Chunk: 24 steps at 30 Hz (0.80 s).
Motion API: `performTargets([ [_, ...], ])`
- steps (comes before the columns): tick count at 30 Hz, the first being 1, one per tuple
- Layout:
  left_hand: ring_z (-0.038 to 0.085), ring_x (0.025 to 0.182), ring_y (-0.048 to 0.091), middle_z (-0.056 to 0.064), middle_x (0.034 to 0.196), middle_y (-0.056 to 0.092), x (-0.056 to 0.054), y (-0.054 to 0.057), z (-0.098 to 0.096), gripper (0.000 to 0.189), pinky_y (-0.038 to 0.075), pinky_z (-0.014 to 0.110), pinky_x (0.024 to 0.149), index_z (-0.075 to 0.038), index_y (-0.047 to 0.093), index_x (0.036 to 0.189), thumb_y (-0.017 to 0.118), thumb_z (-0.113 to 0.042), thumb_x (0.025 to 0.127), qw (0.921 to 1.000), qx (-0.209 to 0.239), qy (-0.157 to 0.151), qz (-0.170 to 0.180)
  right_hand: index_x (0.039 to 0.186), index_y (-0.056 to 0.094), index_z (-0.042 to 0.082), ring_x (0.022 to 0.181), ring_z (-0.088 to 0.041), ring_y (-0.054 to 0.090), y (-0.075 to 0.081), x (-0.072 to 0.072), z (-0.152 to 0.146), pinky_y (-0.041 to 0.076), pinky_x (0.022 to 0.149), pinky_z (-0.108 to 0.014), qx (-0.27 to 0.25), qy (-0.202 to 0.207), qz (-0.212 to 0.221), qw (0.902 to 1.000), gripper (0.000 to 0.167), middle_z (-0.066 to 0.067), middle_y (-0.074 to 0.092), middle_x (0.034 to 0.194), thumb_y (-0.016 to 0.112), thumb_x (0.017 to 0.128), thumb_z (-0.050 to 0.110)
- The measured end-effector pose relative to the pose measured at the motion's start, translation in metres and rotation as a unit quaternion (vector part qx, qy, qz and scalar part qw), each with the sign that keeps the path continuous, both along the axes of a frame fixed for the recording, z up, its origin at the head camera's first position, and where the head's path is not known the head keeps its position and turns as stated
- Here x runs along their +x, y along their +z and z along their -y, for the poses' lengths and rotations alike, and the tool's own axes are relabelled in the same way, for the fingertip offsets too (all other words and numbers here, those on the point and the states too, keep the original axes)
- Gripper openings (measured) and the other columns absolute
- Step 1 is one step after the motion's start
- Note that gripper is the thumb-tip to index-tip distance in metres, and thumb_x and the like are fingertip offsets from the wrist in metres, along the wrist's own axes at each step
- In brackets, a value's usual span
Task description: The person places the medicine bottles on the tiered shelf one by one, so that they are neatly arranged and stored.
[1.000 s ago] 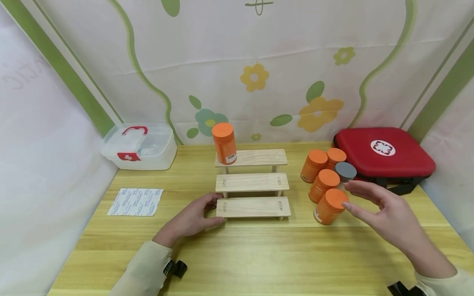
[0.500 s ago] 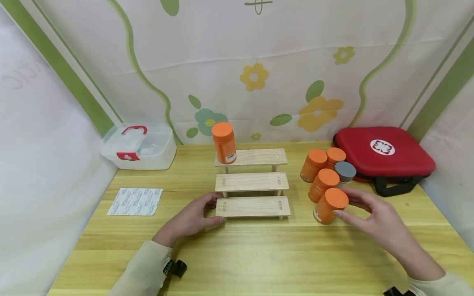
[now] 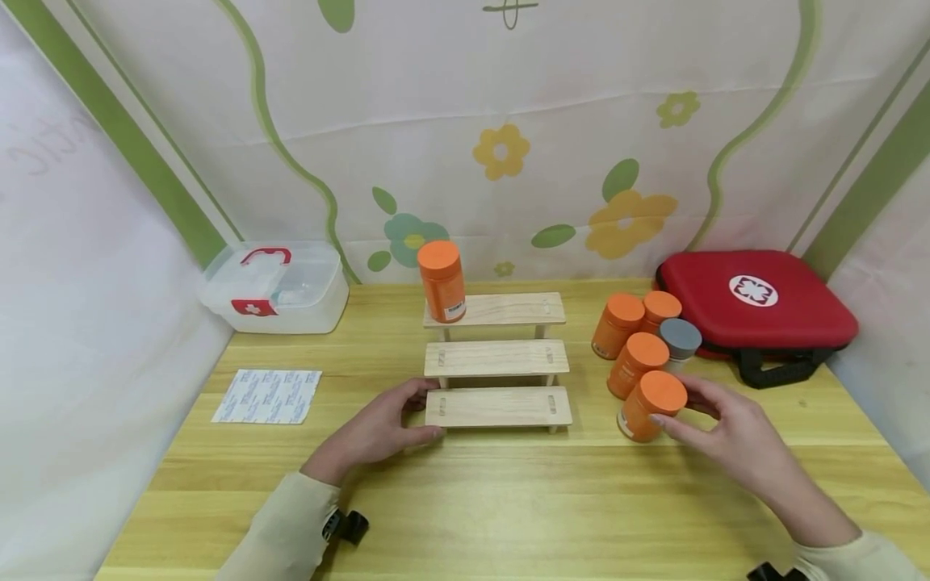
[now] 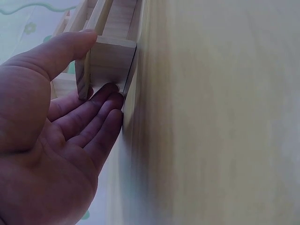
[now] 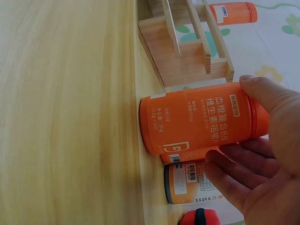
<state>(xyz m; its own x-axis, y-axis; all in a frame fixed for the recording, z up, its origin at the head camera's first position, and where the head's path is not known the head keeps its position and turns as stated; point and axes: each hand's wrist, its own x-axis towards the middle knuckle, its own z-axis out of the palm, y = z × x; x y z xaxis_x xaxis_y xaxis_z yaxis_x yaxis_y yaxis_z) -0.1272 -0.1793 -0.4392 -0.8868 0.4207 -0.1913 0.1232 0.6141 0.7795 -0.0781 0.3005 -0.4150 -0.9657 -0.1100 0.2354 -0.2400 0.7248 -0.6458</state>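
My left hand [image 3: 380,425] holds the left end of the wooden three-step rack [image 3: 497,407]. In the left wrist view the thumb lies on the board's edge, and the fingers [image 4: 101,124] reach in by its side panel. The right hand [image 3: 734,428] grips the nearest orange pill bottle [image 3: 643,410], which stands upright on the table. Its thumb [image 5: 267,91] touches the bottle near the cap, while the other fingers pass behind. Another orange bottle [image 3: 441,282] stands at the left of the top step.
Several orange bottles [image 3: 632,363] and a grey-capped bottle [image 3: 679,337] cluster behind the gripped one. A red first-aid case [image 3: 756,303] lies at the back right. On the left are a clear plastic box [image 3: 312,298] and a printed white sheet [image 3: 266,396].
My right hand has moved left and down from above the cluster and closed around the nearest orange bottle. The left hand and the rack have stayed put.
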Motion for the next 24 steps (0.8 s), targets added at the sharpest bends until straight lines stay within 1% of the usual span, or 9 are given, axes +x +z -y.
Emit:
performTargets([
  [11,0.024,0.13,0.062,0.003,0.137,0.068,0.0,0.0001,-0.0002,0.065,0.048,0.053,0.118,-0.013,0.057,0.149,0.085,-0.036,0.095,1.0,0.002,-0.003,-0.004,0.137,0.066,-0.003,0.103,0.03,0.048,-0.0022,0.0009,0.0023,0.048,0.08,0.002,0.005,-0.012,0.015,0.9998,0.064,-0.027,0.074,0.127,0.094,0.086,0.022],
  [18,0.024,0.13,0.062,0.003,0.137,0.067,0.0004,0.0003,-0.0003,0.064,0.049,0.052,0.117,-0.013,0.057,0.149,0.085,-0.035,0.095,1.0,0.001,-0.003,-0.004,0.136,0.066,-0.005,0.101,0.027,0.053,-0.0025,0.0016,0.0031,0.051,0.079,0.0,-0.008,-0.008,0.02,0.9997,0.061,-0.028,0.074,0.125,0.093,0.087,0.019],
  [24,0.024,0.131,0.062,0.003,0.138,0.068,0.0007,-0.0002,-0.0001,0.065,0.049,0.053,0.118,-0.013,0.057,0.149,0.085,-0.036,0.095,1.0,-0.001,-0.002,-0.006,0.136,0.066,-0.004,0.1,0.027,0.054,-0.0029,0.002,0.0037,0.051,0.077,-0.001,-0.009,-0.011,0.025,0.9996,0.06,-0.029,0.073,0.126,0.093,0.087,0.019],
])
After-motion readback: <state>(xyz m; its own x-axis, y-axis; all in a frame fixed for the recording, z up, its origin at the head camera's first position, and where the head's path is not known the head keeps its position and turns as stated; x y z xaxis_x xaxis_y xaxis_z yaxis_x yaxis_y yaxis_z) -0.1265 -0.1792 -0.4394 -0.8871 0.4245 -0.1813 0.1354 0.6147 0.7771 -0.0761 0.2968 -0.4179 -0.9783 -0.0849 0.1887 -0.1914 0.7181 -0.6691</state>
